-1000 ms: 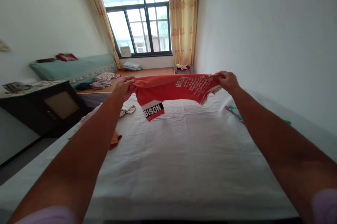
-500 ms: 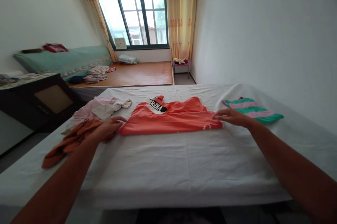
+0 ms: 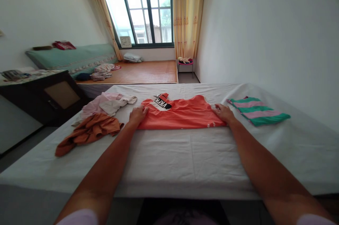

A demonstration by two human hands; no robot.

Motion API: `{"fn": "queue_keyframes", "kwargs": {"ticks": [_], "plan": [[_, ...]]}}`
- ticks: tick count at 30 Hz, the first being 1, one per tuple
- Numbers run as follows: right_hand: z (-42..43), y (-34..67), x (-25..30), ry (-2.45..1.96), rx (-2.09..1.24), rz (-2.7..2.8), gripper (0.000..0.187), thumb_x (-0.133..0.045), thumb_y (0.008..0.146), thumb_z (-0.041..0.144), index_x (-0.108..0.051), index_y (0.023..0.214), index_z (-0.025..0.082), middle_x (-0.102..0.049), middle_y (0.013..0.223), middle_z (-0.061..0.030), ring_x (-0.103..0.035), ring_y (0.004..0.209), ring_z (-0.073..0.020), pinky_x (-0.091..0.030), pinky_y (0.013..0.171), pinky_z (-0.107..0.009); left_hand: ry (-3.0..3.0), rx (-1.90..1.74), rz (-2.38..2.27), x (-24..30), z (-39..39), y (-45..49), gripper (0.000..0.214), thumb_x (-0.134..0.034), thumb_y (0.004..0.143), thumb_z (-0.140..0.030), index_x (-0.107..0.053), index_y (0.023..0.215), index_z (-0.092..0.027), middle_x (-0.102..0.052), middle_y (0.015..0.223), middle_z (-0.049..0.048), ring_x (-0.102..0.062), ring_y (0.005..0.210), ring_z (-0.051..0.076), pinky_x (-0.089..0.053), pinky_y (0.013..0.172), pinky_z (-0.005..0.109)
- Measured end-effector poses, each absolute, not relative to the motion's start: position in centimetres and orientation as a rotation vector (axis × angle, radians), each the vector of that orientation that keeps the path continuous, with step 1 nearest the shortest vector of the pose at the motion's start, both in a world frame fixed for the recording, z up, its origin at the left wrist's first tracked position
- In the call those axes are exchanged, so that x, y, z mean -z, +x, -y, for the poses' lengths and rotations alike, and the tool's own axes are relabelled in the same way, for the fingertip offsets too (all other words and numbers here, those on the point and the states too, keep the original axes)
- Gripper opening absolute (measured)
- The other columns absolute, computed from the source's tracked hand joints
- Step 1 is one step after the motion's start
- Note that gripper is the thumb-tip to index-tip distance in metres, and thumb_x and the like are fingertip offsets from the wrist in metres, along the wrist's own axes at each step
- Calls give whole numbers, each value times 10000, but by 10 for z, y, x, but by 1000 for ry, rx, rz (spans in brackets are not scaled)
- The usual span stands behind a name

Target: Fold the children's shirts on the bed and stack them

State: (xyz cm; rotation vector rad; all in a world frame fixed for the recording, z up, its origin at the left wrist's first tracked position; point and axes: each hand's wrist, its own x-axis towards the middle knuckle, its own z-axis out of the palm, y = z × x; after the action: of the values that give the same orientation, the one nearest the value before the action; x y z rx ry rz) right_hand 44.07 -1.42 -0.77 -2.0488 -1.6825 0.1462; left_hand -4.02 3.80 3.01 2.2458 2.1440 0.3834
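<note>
An orange-red T-shirt [image 3: 182,117] lies folded in a wide strip on the white sheet, with a black-and-white lettered print showing at its upper left. My left hand [image 3: 138,115] rests on the shirt's left end, its fingers stretched over the cloth. At the opposite end, my right hand [image 3: 224,113] touches the right edge with its fingers apart. Neither hand is seen gripping the fabric. To the right of my right hand lies a folded green-and-pink striped garment [image 3: 258,110]. A crumpled rust-brown garment [image 3: 92,129] is left of my left forearm.
A white-sheeted surface [image 3: 169,165] spans the foreground. Pale pink and cream clothes [image 3: 108,103] are heaped at its left. Behind it stands a bed with a brown mat [image 3: 148,71] and more clothes. A dark cabinet [image 3: 58,96] is at left, a wall [image 3: 265,31] at right.
My left hand has moved right and forward from the shirt's lower left corner onto its left end. My right hand has shifted slightly up along the right edge. The view has turned slightly left.
</note>
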Motion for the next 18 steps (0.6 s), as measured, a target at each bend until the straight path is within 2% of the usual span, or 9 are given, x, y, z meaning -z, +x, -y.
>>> {"fn": "queue_keyframes", "kwargs": {"ticks": [4,6,9,11,14,16,18], "plan": [[14,461,13,-1871,-385,1606,446,-601,788,438,-656,1125,151,-718,968,-98,-660,877,-219,-506,805,-318,2201,-444,-2084,-45,-38,-36,470,-431,843,-555,-710,942,-190,-715,966,116,-642,905,265,-446,747,304],[15,465,11,-1836,-459,1615,430,-628,747,445,-684,1059,154,-717,900,-77,-656,820,-213,-504,750,-306,2226,-620,-1936,-60,-30,-41,439,-465,813,-543,-705,885,-182,-705,859,67,-629,826,230,-430,700,272],[20,462,3,-1784,-526,1643,351,-641,705,447,-715,904,168,-702,786,-46,-639,756,-213,-494,709,-312,2153,-818,-1646,-81,-7,-62,438,-479,798,-565,-647,792,-161,-610,689,-2,-548,671,157,-388,598,225],[25,456,-6,-1683,-563,1647,325,-641,694,456,-703,835,169,-691,775,-40,-628,752,-207,-493,711,-312,2049,-681,-1490,-88,12,-80,432,-524,777,-585,-611,761,-162,-552,647,-21,-491,603,127,-353,530,207],[34,448,-21,-1544,-656,1667,365,-650,702,511,-686,831,172,-683,812,-42,-611,778,-193,-490,739,-305,1947,-335,-1314,-84,40,-103,415,-643,705,-581,-600,715,-169,-526,642,-27,-469,579,112,-363,517,199],[41,446,-30,-1529,-807,1712,427,-678,691,547,-690,903,177,-677,809,-35,-604,771,-185,-489,724,-296,1870,-261,-1312,-76,53,-111,435,-663,683,-600,-617,759,-174,-532,650,-21,-490,578,121,-397,525,209],[47,446,-36,-1553,-974,1748,492,-726,655,554,-691,977,183,-678,815,-27,-604,765,-186,-490,698,-285,1748,-290,-1393,-68,60,-112,504,-601,715,-656,-622,870,-178,-541,657,-11,-521,572,140,-423,511,228]]}}
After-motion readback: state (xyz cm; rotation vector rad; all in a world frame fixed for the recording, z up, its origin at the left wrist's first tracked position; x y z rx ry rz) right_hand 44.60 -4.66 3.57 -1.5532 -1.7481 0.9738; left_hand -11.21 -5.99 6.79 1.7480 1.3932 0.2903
